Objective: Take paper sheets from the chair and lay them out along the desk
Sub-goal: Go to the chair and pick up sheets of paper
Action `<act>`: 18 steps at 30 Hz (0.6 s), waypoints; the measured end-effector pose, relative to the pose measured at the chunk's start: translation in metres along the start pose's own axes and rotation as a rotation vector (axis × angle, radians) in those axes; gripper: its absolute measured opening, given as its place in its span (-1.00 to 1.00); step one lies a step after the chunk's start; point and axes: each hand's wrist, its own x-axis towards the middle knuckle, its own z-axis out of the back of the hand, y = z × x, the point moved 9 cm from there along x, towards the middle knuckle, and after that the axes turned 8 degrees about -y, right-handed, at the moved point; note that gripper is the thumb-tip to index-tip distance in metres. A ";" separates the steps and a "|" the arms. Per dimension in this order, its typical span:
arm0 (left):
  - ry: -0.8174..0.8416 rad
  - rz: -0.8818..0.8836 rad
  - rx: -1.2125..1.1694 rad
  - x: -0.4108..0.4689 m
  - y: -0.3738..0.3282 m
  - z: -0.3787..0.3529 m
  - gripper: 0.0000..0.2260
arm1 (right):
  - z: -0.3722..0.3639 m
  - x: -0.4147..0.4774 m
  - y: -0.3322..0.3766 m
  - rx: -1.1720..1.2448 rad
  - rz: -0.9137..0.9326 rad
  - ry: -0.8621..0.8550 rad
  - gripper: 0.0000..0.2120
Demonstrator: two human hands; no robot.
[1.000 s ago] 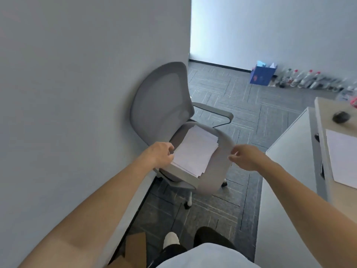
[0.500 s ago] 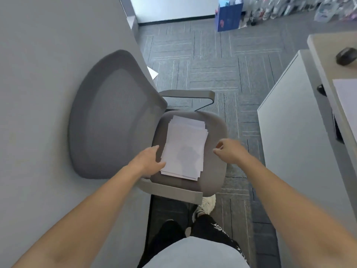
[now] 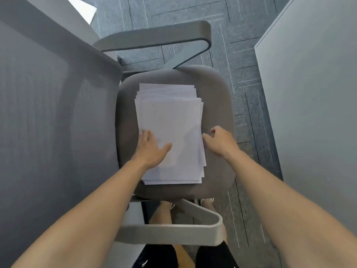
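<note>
One stack of white paper sheets (image 3: 170, 117) lies in the middle of the frame on the grey seat of an office chair (image 3: 216, 97), its edges slightly fanned and uneven. The left hand (image 3: 151, 149) rests flat on the lower left part of the stack, fingers straight and thumb spread out across the top sheet. The right hand (image 3: 220, 141) sits at the stack's right edge with its fingers curled and a fingertip touching the paper; I cannot tell whether it has a sheet pinched. The chair's backrest (image 3: 58, 113) fills the left of the frame, one armrest (image 3: 154, 37) crosses the top and the other armrest (image 3: 170, 233) the bottom. Dark carpet (image 3: 193, 8) shows beyond, and a pale grey panel (image 3: 313, 93) stands along the right.
</note>
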 end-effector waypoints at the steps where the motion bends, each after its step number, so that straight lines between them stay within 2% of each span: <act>1: -0.024 0.005 0.000 0.015 0.005 -0.007 -0.15 | -0.010 0.015 -0.006 0.021 -0.026 -0.009 -0.51; 3: -0.041 0.060 -0.040 0.037 0.017 -0.021 -0.11 | -0.030 0.035 -0.013 0.029 -0.058 -0.012 -0.49; 7: 0.046 0.100 -0.022 0.044 0.019 -0.058 -0.05 | -0.054 0.051 -0.020 0.108 -0.091 -0.032 -0.50; 11: 0.058 0.106 0.023 0.035 -0.003 -0.083 -0.03 | -0.054 0.050 -0.024 0.232 -0.131 -0.094 -0.74; 18: 0.047 0.049 0.018 0.028 -0.025 -0.100 -0.05 | -0.035 0.051 -0.034 0.330 -0.162 -0.208 -0.83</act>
